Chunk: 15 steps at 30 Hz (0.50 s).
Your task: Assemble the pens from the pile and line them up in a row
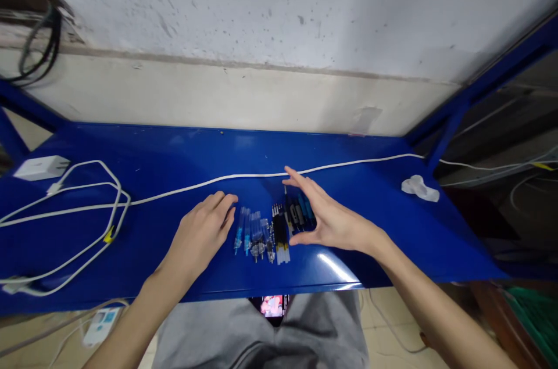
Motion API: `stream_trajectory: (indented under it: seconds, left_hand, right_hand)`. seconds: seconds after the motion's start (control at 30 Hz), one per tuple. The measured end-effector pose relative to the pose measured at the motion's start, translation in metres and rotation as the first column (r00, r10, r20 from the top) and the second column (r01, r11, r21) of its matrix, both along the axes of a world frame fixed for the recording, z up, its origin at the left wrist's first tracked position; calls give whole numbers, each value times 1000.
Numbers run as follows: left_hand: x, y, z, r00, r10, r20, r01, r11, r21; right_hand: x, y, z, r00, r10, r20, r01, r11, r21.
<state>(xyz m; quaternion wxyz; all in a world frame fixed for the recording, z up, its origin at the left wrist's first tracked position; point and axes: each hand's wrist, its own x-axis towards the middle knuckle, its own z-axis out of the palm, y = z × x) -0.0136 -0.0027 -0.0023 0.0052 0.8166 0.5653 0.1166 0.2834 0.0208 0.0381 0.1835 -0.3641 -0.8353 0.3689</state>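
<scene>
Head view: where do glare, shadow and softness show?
Head view: a white glare streak lies near the front edge of the blue table, below the right hand; head view: shadow dims the wall at right; head view: the clear pen barrels look soft.

I had a plain blue table before me. The clear tubes on the left ended in light blue, the next ones in dark tips. My refills were black, with yellowish bands and whitish ends; the pen parts mixed black, grey and blue. I saw a white cable, a white charger and a yellow tag. My trousers were grey, the phone screen pink, red and white, the pale wall speckled darker grey.
</scene>
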Motion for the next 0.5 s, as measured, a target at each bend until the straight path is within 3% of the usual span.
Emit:
stream_trajectory:
  seconds: [0.2, 0.37, 0.5]
  left_hand:
    - [6, 22, -7, 993, -52, -108, 61, 995, 85]
    - [17, 53, -11, 996, -77, -52, 82, 991, 107]
    - [23, 82, 2, 990, -40, 136, 2, 964, 265]
  right_hand:
    - [-23, 32, 6, 948, -106, -299, 144, 983, 109]
    - [-48, 63, -23, 844, -282, -456, 402, 895, 193]
    - [-51, 67, -42, 815, -369, -446, 527, 792, 309]
